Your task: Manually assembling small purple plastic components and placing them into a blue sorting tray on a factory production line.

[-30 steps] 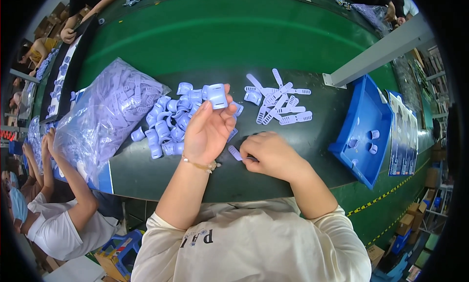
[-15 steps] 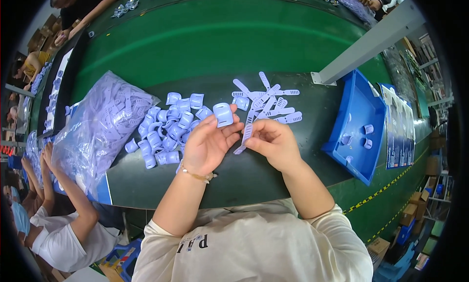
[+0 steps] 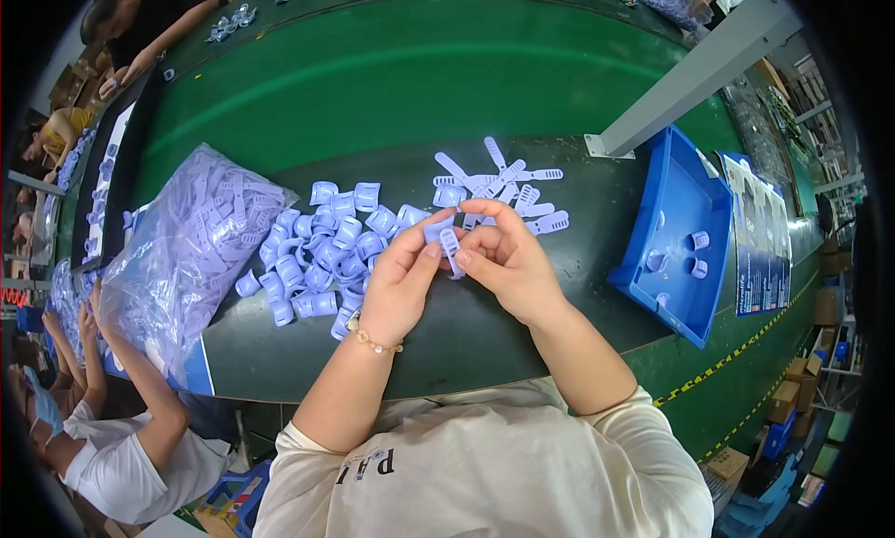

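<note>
My left hand is closed on a curved lavender plastic piece, held up between thumb and fingers. With thumb and fingertips my right hand grips a slotted lavender plastic strap, which overlaps the curved piece. Whether the strap passes through the piece's slots is hard to see. A heap of similar curved pieces lies left of my hands. Beyond my right hand several loose straps are spread out, with one curved piece beside them.
A clear bag of straps stands at the left. To the right, a blue bin holds several curved pieces. A grey post rises behind it from the dark table. Co-workers sit along the left; another person's hands show at the far right.
Both hands have come together. My left hand has turned and pinched the curved piece, which had rested on its fingers. My right hand has brought the strap up against it.
</note>
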